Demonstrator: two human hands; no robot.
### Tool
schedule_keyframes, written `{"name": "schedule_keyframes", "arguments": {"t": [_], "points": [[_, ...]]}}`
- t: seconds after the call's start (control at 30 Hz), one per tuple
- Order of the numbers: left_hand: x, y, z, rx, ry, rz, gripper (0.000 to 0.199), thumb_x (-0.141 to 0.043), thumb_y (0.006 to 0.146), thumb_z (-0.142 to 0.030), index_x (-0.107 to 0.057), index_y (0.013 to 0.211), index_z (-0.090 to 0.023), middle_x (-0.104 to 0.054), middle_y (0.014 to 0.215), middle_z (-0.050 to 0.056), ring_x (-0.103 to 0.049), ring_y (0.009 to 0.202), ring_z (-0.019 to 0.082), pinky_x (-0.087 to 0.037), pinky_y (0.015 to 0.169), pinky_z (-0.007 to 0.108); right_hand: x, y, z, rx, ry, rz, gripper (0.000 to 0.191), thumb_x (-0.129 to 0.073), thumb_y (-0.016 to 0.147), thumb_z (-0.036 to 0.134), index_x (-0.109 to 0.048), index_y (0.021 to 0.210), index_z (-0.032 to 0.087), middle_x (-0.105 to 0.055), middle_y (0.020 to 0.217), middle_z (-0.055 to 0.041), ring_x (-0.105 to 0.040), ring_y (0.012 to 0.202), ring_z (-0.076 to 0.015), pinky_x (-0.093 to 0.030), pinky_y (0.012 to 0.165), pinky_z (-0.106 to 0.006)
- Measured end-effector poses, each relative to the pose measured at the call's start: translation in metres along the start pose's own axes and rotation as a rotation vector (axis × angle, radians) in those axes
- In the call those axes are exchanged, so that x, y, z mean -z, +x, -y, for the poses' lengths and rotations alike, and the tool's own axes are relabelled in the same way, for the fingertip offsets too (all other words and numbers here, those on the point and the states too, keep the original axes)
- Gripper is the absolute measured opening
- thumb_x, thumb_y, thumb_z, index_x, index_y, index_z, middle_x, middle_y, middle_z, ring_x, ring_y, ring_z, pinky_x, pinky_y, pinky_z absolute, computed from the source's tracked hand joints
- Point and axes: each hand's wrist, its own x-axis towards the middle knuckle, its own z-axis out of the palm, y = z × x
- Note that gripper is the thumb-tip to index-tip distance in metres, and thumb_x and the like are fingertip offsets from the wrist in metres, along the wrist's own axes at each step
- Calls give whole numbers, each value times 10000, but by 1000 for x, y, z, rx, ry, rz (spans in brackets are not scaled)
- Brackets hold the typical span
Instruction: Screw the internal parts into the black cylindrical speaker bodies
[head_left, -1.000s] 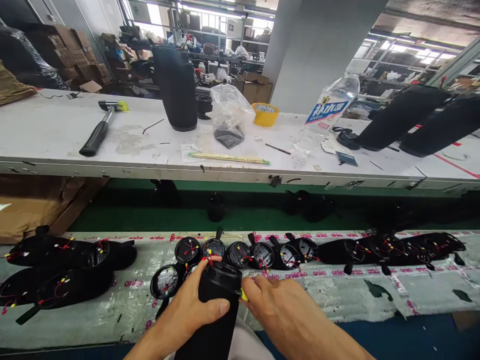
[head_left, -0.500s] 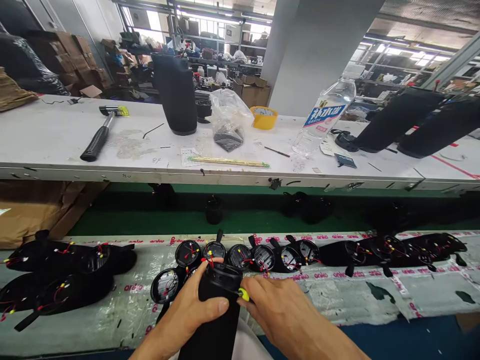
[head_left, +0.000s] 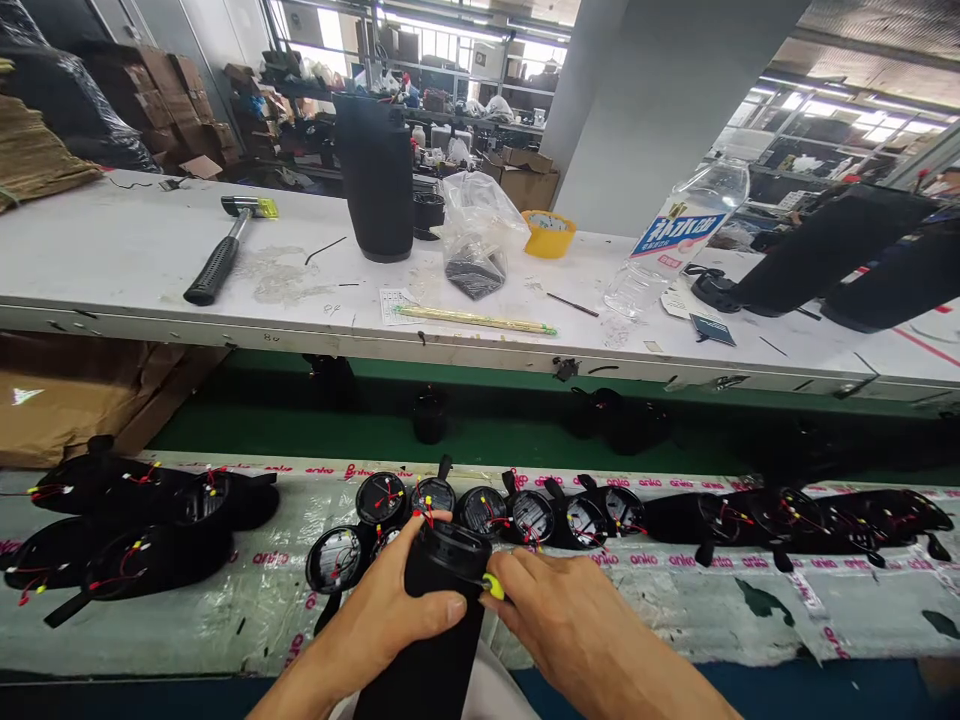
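The left hand is wrapped around a black tube just below the rim; the right hand, fingers curled, grips a yellow handle beside that rim. More tubes lie beyond both hands.

White bench top runs across the upper half of the frame, scuffed and marked. On it, upper left: hammer, handle toward the front edge. Upper centre: tall black cylinder, standing; clear plastic bag with something dark inside; yellow tape roll. Nearer the edge, yellow bundle of thin sticks and thin dark rod. Upper right: clear bottle, dark card, two more black cylinders. Below, a taped, plastic-covered ledge carries wired black casings: left cluster, centre row, right row.
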Motion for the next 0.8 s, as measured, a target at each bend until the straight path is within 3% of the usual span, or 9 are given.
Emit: {"name": "schedule_keyframes", "arguments": {"t": [0.13,0.33,0.47,0.67,0.8], "points": [[-2,-3,2,5,16,-44,773,-824,728,-527,-488,1371,-260,-709,1196,53,-608,1163,342,-435,1069,463,-4,-2,4,-38,3,5,300,-738,919,175,-450,973,241,-621,764,49,-643,577,-178,-245,456,-352],[-4,-6,6,21,60,-103,833,-827,710,-544,-469,1407,-260,-695,1288,94,-584,1248,401,-408,1093,505,10,0,11,-15,-91,184,174,-650,996,239,-477,977,245,-644,828,2,-642,601,-205,-161,442,-382],[-7,-8,1,30,74,-137,820,-824,708,-565,-478,1384,-258,-700,1325,98,-605,1245,401,-414,1085,494,16,1,15,-8,-127,226,138,-624,1005,225,-490,986,254,-625,826,5,-618,596,-207,-142,434,-390],[-9,-7,-2,46,116,-175,805,-832,724,-537,-460,1381,-257,-713,1302,97,-614,1256,396,-412,1104,504,1,1,12,-24,-100,177,169,-636,965,159,-494,973,250,-627,828,6,-591,582,-215,-204,428,-372],[-6,-4,2,55,-119,-170,804,-854,701,-506,-505,1379,-251,-714,1344,94,-581,1331,384,-433,1131,469,-6,-5,3,-120,208,-13,88,-601,1024,248,-515,1037,235,-685,883,23,-675,698,-197,-397,560,-326]]}}
